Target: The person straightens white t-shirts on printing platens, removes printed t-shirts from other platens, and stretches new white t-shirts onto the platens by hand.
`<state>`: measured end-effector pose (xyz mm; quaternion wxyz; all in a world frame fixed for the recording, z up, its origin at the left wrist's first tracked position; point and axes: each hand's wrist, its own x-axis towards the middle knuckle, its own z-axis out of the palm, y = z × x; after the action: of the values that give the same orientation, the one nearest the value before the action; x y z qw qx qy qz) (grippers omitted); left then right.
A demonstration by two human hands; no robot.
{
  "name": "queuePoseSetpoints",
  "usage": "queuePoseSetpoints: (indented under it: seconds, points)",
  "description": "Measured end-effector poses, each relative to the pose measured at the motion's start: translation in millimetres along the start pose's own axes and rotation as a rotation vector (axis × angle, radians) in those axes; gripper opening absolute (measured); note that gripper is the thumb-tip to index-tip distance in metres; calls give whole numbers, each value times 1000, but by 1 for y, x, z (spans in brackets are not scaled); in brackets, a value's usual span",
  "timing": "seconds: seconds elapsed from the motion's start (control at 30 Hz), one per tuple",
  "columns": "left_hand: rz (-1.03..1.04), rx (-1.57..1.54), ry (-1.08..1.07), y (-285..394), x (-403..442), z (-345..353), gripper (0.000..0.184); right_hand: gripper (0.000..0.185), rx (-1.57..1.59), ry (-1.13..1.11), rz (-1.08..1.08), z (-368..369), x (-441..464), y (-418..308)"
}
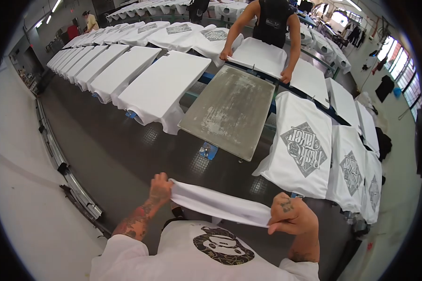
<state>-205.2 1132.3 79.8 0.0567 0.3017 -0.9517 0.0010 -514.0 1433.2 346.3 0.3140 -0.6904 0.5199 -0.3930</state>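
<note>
Stretched between my two hands, low in the head view, is a white T-shirt [220, 206], its upper edge pulled taut. My left hand [161, 188] is closed round one end of the cloth. The other end is gripped by my right hand [288, 214], fingers curled and thumb against the fabric. Beyond the shirt lies a bare grey printing board [229, 112], its surface patchy and worn. A blue bracket [208, 151] sticks out under its near edge.
Right of the bare board is a board with a printed white shirt [302, 140]. On its left, a plain white shirt [166, 84] covers another board. Across the row, a person in black [272, 23] has both hands on a white-covered board [260, 54]. A metal rail [63, 154] runs along the left wall.
</note>
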Motion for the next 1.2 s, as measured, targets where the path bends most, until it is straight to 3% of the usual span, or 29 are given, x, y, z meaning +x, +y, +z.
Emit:
queuePoseSetpoints:
  seconds: [0.1, 0.13, 0.17, 0.23, 0.27, 0.33, 0.47, 0.53, 0.6, 0.63, 0.7, 0.73, 0.8, 0.9, 0.93, 1.0, 1.07, 1.17, 1.2]
  points:
    - [-111, -247, 71, -42, -21, 19, 17, 21, -46, -79, -53, 9, 10, 10]
    - [-353, -399, 30, -54, -24, 32, 18, 21, -47, -76, -54, 10, 13, 13]
    - [-596, -549, -15, -67, -25, 46, 20, 23, -93, -183, 89, 11, 16, 16]
    - [-967, -859, 65, -87, -18, 58, 22, 30, -228, -374, 316, 15, 27, 23]
    - [-1192, -1176, 92, -89, -14, 52, 25, 30, -221, -371, 323, 21, 30, 32]
    - [-1079, -1621, 338, -95, -2, 50, 28, 30, -518, -471, 484, 36, 34, 51]
    - [-988, -1913, 211, -102, 41, 40, 37, 16, -674, -601, 600, 45, 49, 107]
    - [-961, -1838, 103, -108, 68, 36, 43, 14, -640, -540, 678, 37, 53, 129]
    - [-840, -1574, 63, -125, 91, 56, 48, 15, -526, -417, 650, 39, 41, 176]
    - [-746, -1301, 2, -134, 103, 75, 54, 15, -516, -409, 679, 44, 42, 185]
    - [-570, -445, -339, -130, 131, 81, 72, 16, -652, -426, 551, 52, 49, 201]
    - [-610, -357, -503, -110, 146, 63, 87, 17, -714, -471, 579, 59, 48, 210]
    - [-395, -170, -786, -71, 172, 21, 89, 18, -744, -490, 717, 66, 41, 229]
    - [-67, 16, -978, -78, 191, 61, 94, 17, -631, -325, 811, 57, 18, 264]
    - [5, 48, -930, -90, 198, 88, 87, 15, -567, -217, 805, 53, 15, 273]
    - [-2, 55, -940, -93, 245, 51, 69, 13, -540, -138, 874, 29, 37, 259]
    - [32, 133, -946, -112, 302, 38, 77, 14, -545, 136, 757, 2, 50, 262]
    - [165, 274, -956, -130, 396, 22, 91, 12, -590, 280, 694, -41, 63, 284]
    - [13, 78, -1100, -125, 432, 0, 92, 12, -547, 374, 685, -55, 65, 298]
